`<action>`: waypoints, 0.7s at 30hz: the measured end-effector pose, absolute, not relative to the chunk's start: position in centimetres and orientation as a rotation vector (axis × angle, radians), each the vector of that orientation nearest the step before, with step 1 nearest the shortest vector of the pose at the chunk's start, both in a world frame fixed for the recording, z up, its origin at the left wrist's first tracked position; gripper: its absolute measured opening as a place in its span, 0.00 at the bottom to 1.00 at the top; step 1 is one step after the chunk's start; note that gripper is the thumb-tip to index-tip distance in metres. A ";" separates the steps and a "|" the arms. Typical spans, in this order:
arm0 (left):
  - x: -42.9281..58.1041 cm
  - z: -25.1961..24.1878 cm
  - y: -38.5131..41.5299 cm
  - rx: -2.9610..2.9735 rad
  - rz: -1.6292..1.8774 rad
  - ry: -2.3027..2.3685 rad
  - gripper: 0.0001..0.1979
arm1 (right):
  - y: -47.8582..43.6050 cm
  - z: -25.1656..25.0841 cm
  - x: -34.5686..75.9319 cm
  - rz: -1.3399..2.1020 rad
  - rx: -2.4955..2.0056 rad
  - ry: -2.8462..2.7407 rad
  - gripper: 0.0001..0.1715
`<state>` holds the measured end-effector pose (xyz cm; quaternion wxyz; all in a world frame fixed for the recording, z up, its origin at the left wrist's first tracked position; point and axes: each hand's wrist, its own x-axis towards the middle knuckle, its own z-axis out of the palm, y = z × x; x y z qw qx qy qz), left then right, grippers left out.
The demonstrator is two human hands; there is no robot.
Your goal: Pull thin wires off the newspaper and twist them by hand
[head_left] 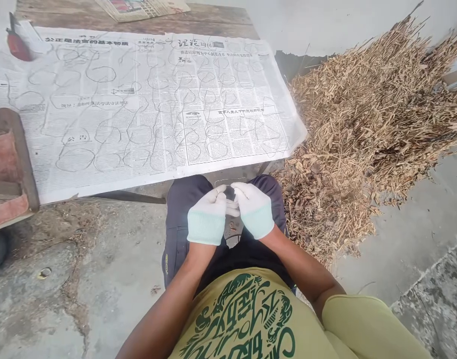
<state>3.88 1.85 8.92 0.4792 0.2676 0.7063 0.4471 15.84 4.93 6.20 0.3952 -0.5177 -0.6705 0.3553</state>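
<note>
My left hand (pixel 209 212) and my right hand (pixel 253 205) are close together above my lap, both in white gloves with pale green cuffs. Their thumbs and fingertips are pinched on a thin wire (pixel 230 180), which arcs up between them. How much of it lies inside the fingers is hidden. Just beyond the hands, newspaper sheets (pixel 164 175) cover a wooden table (pixel 213 21). Many thin curled wire pieces (pixel 101 75) are spread in rows over the print, several bent into loops.
A red-handled tool (pixel 18 46) rests at the paper's far left corner. A folded newspaper (pixel 142 9) lies at the back. A wooden frame with reddish panels (pixel 17 164) stands at left. Dry stalks (pixel 355 109) are heaped on the concrete at right.
</note>
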 end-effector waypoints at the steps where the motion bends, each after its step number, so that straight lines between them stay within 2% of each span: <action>1: 3.8 8.7 1.9 0.698 1.062 1.753 0.22 | 4.9 6.0 15.8 0.878 -1.314 -1.721 0.18; 8: 2.3 7.0 2.5 1.014 0.714 1.917 0.25 | 4.8 4.9 15.9 0.694 -1.236 -1.956 0.21; 14: 1.5 9.0 2.7 1.357 0.399 2.068 0.18 | 4.6 5.2 16.1 0.568 -1.291 -2.197 0.22; 21: 1.2 9.9 3.2 1.523 0.094 2.049 0.18 | 4.5 5.7 15.9 0.555 -1.315 -2.356 0.20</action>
